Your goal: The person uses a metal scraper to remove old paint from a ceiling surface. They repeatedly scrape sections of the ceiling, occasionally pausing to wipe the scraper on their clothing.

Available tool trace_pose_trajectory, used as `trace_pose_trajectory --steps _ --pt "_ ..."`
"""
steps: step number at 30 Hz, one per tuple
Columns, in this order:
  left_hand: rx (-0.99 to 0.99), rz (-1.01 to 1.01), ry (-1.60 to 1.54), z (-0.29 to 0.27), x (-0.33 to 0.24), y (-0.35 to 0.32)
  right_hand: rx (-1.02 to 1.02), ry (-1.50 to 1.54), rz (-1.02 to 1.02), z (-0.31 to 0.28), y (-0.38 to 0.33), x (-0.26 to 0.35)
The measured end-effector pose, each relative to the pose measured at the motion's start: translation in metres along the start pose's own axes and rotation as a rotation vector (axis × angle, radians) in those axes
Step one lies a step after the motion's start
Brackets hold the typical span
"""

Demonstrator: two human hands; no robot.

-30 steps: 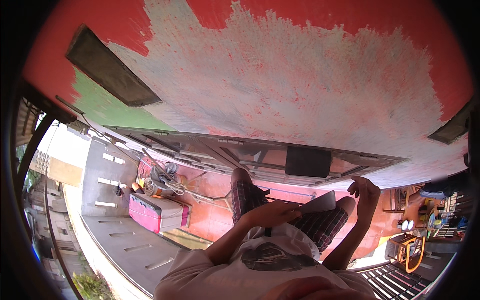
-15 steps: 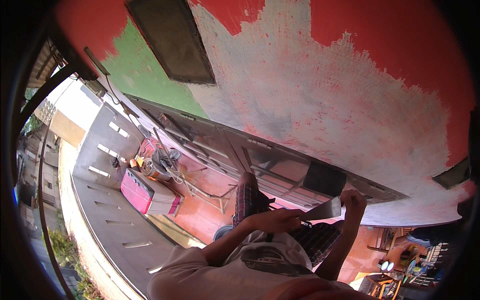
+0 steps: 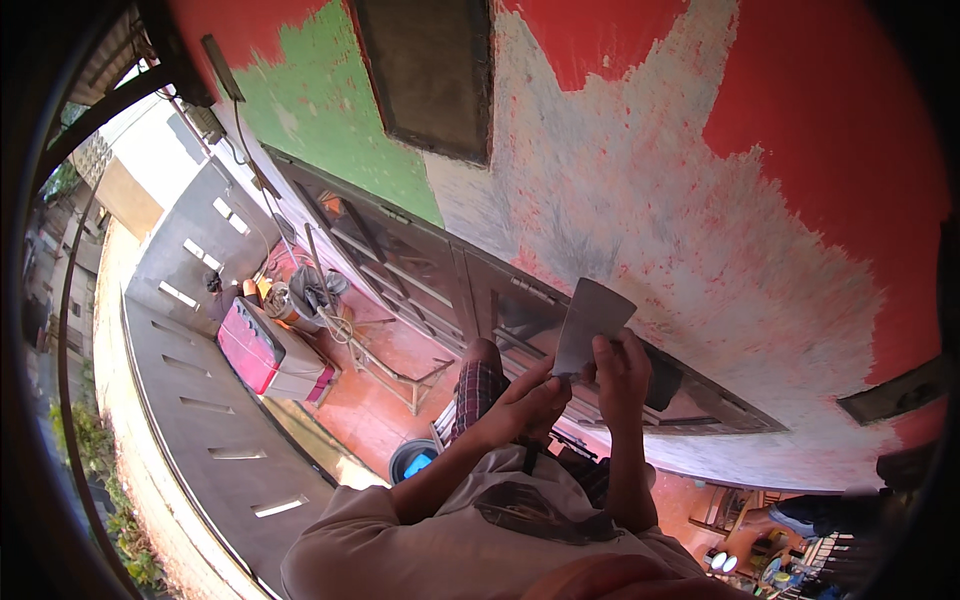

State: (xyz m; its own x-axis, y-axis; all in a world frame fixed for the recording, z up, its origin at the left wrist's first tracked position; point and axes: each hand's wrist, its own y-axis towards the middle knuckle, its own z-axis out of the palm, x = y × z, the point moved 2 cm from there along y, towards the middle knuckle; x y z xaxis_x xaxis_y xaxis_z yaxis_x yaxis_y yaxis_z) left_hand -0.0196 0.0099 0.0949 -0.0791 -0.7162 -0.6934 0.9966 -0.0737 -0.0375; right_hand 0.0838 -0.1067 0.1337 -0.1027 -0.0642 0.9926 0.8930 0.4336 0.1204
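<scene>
I hold a flat grey scraper blade, a broad sheet-like piece, up in front of me just right of the middle of the view. My right hand is closed around its lower edge, fingers wrapped at about 5 o'clock from the blade's middle. My left hand sits at about 7 o'clock from the blade, fingers curled, its fingertips touching the bottom corner of the blade next to my right hand; how firmly it grips, I cannot tell. Both of my forearms rise from the lower edge, out of the sleeves of my light shirt.

Behind the blade, from 12 to 3 o'clock, spreads a wall with red paint scraped away to a pale, speckled patch, and a green area at about 11 o'clock. A dark rectangular opening sits near 12 o'clock. Toward 9 o'clock stands a pink and white box on a reddish floor, beside a grey gate. A blue bucket lies near 7 o'clock, just left of my left forearm.
</scene>
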Motion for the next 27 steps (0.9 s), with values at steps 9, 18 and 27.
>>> trace_pose_trajectory --steps 9,18,27 --pt "-0.183 0.333 -0.023 0.049 -0.098 0.025 0.097 -0.108 -0.414 0.084 0.096 0.102" --pt "-0.228 0.377 -0.085 0.077 -0.134 0.036 0.051 -0.187 -0.535 0.098 0.116 0.138" --pt "-0.270 0.427 -0.070 0.093 -0.144 0.034 0.096 -0.166 -0.533 0.102 0.119 0.151"
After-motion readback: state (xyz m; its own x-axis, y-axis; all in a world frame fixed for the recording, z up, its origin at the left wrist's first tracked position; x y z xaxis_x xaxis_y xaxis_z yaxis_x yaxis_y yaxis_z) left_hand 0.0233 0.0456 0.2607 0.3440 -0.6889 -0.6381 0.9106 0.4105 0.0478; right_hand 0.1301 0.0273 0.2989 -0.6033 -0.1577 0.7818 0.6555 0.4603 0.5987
